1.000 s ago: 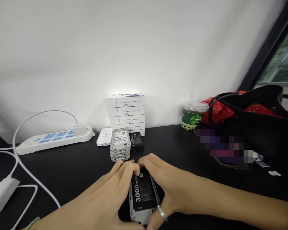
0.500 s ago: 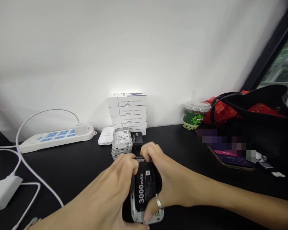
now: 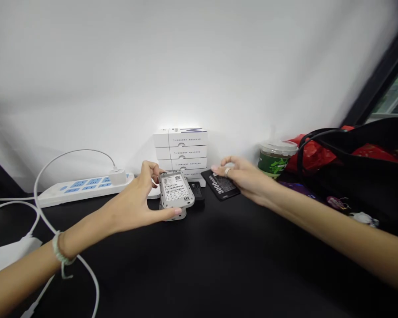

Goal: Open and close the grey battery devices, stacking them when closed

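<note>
Far left: a white power strip [image 3: 82, 190] sits on your black worktop [image 3: 219, 265].
Left hand [image 3: 132, 198]: closed on a grey handheld device [image 3: 174, 190], gripping its edges and tilting it just above a grey unit [image 3: 175, 215].
Beside that: a small black battery [image 3: 197, 191].
Right hand [image 3: 243, 176]: open, fingers over a black 3000mAh battery [image 3: 220, 186] (touching it or not, you can't tell).

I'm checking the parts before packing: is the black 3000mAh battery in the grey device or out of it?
Out. The black battery sits beneath the right hand, well apart from the grey device held in the left hand.
</note>
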`<action>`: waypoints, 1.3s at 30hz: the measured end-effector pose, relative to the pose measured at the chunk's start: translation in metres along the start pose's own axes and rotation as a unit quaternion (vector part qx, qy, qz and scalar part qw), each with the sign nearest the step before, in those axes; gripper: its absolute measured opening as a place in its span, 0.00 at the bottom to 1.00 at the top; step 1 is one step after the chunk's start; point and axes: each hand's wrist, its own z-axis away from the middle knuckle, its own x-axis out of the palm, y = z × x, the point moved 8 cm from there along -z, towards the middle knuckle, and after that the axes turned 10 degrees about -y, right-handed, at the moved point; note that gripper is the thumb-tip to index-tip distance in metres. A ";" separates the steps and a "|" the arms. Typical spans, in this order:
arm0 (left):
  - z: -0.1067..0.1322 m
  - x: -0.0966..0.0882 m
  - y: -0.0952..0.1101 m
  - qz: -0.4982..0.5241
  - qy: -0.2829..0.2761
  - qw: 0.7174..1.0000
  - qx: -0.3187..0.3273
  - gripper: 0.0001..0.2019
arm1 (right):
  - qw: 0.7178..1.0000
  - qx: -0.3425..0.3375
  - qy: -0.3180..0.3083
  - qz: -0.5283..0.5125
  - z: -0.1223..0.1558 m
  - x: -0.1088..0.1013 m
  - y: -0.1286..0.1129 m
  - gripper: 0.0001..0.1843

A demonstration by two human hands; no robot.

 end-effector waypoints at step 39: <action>0.049 0.101 0.012 0.348 -0.510 0.780 -0.105 0.13 | 0.780 -0.142 -0.201 0.576 0.058 0.033 0.056 0.18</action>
